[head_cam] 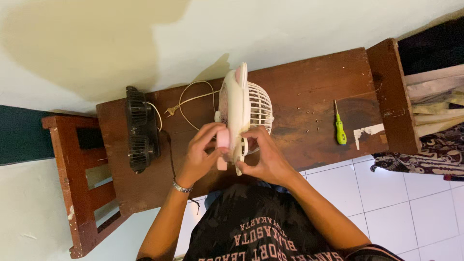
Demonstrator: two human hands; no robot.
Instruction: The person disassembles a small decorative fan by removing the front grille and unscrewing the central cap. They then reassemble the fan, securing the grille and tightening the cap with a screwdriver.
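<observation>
Viewing from above, a dark wooden bench [309,82] is seen set against a pale wall [290,29], its near edge just in front of the person's lap. The fan [239,113] is held on edge near that near edge, roughly mid-bench. Open bench surface is noted to the right of the fan, up to a green screwdriver [340,129] and a few scattered small screws [309,113]. To the left the room is tighter: a black double fan [140,129] lies close by, with a cream cord and plug [186,101] looped between the two fans. Beyond the bench's left end a red-brown wooden frame [77,183] is seen; white floor tiles [406,203] lie to the lower right.

The left hand [200,154] is brought in from below, fingers curled around the pink base part of the fan, closed on it; a metal bracelet [182,187] is worn at the wrist. The right hand [266,157] is closed on the lower rim of the fan, thumb and fingers pinching the white casing where the grille meets the body. Both forearms are angled inward.

The fan is smooth white and pink plastic with a ribbed, domed grille. The bench wood is worn, scratched and stained, with a patch of white paint near its right end.
</observation>
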